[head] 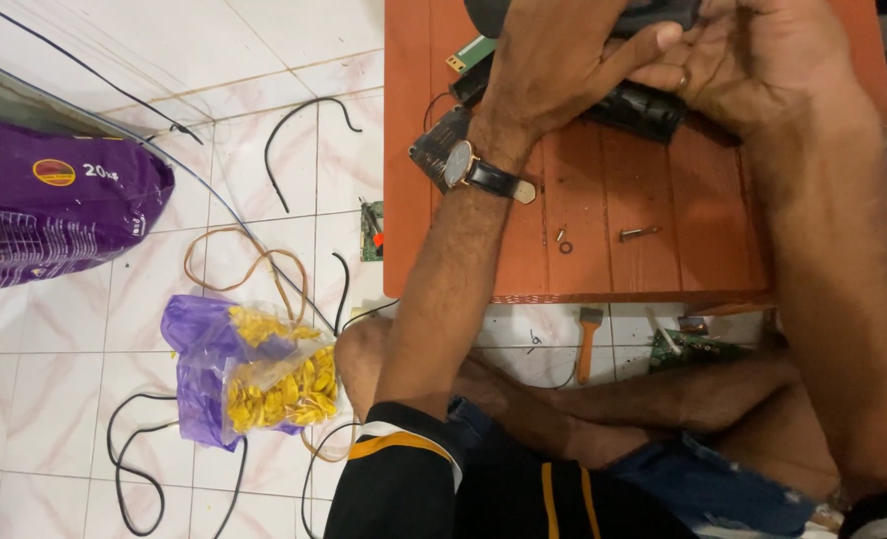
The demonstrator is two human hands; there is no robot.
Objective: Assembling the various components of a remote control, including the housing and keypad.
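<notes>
Both my hands meet at the top of the view over a low orange wooden table [603,260]. My left hand [553,60], with a wristwatch on its wrist, is closed over a black device [643,105] lying on the table. My right hand [753,55] cups the same black device from the right, fingers curled round it. Much of the device is hidden under my hands. A small circuit board [470,55] pokes out at its left. A loose screw [640,233] and a small washer [565,247] lie on the table nearer to me.
A purple bag of yellow pieces [254,374] sits on the white tiled floor, with a large purple sack [54,210] at the left. Black and tan cables [244,265] trail over the tiles. A small brush [589,339] and green circuit boards [698,344] lie under the table edge.
</notes>
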